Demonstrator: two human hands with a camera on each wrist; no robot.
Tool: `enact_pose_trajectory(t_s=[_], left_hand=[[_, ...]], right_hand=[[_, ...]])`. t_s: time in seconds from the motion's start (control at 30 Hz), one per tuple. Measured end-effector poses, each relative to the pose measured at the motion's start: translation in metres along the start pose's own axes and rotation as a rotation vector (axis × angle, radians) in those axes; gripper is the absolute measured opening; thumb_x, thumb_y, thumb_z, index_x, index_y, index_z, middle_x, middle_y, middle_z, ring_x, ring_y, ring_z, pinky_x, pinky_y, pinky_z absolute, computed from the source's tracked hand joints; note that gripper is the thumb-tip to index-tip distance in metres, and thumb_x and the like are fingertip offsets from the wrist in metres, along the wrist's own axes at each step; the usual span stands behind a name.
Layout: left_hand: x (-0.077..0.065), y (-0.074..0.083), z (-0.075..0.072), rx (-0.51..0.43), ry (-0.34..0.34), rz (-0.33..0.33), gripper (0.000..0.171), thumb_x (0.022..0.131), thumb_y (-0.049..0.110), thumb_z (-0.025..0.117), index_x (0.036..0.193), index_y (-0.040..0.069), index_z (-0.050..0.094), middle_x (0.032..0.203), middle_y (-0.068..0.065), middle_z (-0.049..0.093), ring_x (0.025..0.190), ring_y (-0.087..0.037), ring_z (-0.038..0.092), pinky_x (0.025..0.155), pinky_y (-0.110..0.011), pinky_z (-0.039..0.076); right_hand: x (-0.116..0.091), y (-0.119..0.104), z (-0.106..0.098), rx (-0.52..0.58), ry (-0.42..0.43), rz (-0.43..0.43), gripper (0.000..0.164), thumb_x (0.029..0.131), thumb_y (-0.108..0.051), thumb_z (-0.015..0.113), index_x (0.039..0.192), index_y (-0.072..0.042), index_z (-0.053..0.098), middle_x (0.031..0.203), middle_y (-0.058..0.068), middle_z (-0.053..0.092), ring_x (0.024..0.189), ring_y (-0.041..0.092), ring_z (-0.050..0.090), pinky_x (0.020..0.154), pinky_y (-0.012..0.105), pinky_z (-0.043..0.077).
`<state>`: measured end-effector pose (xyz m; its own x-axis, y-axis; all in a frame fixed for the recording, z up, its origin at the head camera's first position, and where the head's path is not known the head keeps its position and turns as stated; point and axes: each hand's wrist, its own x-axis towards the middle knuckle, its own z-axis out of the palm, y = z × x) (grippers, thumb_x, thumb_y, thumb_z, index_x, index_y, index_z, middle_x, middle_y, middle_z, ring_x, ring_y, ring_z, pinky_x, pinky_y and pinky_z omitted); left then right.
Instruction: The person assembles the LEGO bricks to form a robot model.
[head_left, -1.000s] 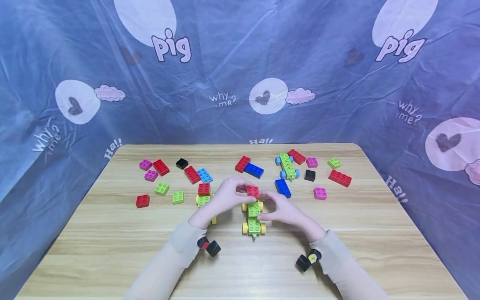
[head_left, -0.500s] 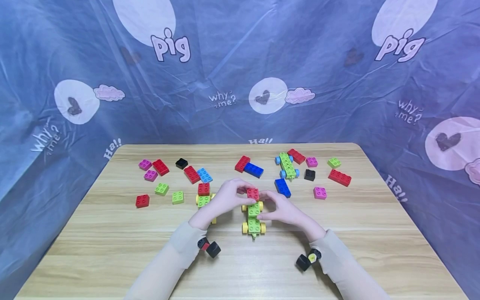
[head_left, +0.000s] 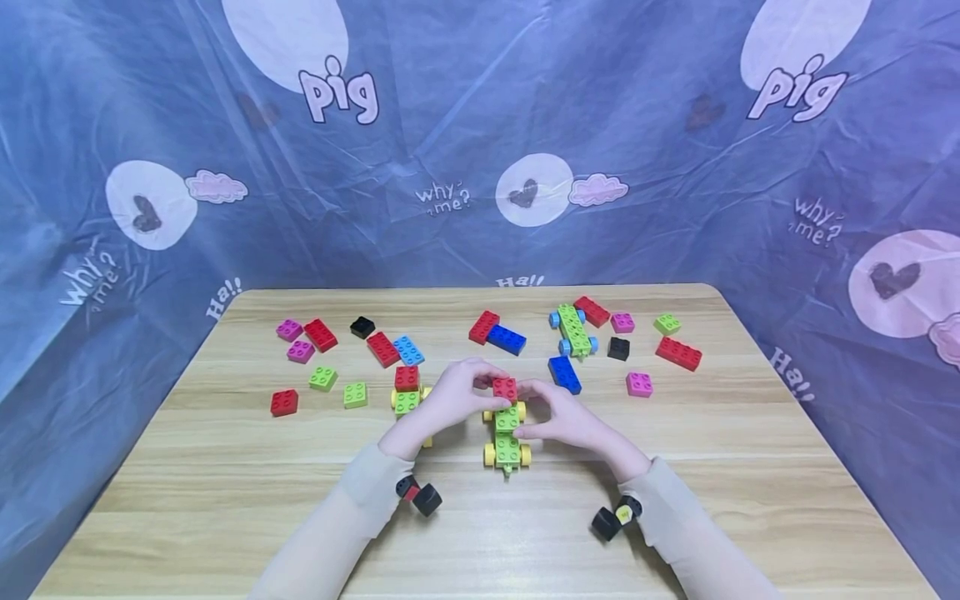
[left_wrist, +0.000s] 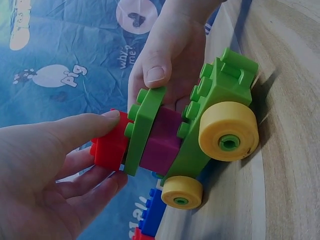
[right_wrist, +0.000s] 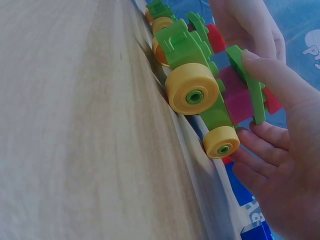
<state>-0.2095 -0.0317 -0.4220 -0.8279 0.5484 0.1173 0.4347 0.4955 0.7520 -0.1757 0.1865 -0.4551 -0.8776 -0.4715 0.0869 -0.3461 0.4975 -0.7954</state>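
Standing on its wheels on the counter (head_left: 480, 542), the yellow-wheeled toy car base (head_left: 507, 454) lies directly before the person, between both hands, and serves as landmark for this report. Over its far half rises a stack: a purple brick (left_wrist: 161, 141), a lime-green studded plate (left_wrist: 142, 137) and, topmost, a red four-stud brick (left_wrist: 109, 150).

Left hand (head_left: 459, 390): nearly closed, thumb and fingers pinching the red four-stud brick above the base's far end. Right hand (head_left: 561, 417): curved more widely, thumb at the plate's near edge and fingertips at its far edge.

Assessment: the right hand probably steadies the plate so that the left can press or align the brick squarely; full seating of the studs cannot be confirmed.

Orientation: the base's long axis runs straight away from the person, the small hitch (head_left: 507, 471) at its near end pointing back toward the wearer. The stack stands upright on it.

Surroundings: a second yellow-wheeled car (head_left: 407, 403), carrying a red brick, is left of the base; a blue-wheeled base (head_left: 575, 331) lies beyond and rightward, set slightly askew.
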Motion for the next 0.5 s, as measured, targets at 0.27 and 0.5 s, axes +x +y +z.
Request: enact_pose_trajectory(t_s=[0.27,0.5], left_hand=[[-0.0002,-0.0004,-0.0011,-0.007,-0.006,0.015,0.040,0.081,0.026,0.078,0.115,0.010,0.069,0.112,-0.004,0.068,0.102,-0.020,0.065,0.090,-0.031,0.053],[-0.0010,0.0004,-0.0004,-0.011,-0.006,0.013,0.038,0.080,0.024,0.079,0.114,0.010,0.070,0.110,-0.004,0.068,0.101,-0.020,0.065,0.090,-0.031,0.053]], right_hand=[[0.0002,-0.0014,-0.0006,-0.002,0.002,0.012,0.065,0.077,-0.030,0.080,0.130,-0.002,0.053,0.129,0.013,0.060,0.122,0.030,0.053,0.106,0.051,0.039],[-0.0003,-0.0032,-0.0008,-0.005,-0.003,0.017,0.065,0.077,-0.029,0.080,0.130,-0.002,0.053,0.129,0.013,0.060,0.122,0.030,0.053,0.107,0.051,0.038]])
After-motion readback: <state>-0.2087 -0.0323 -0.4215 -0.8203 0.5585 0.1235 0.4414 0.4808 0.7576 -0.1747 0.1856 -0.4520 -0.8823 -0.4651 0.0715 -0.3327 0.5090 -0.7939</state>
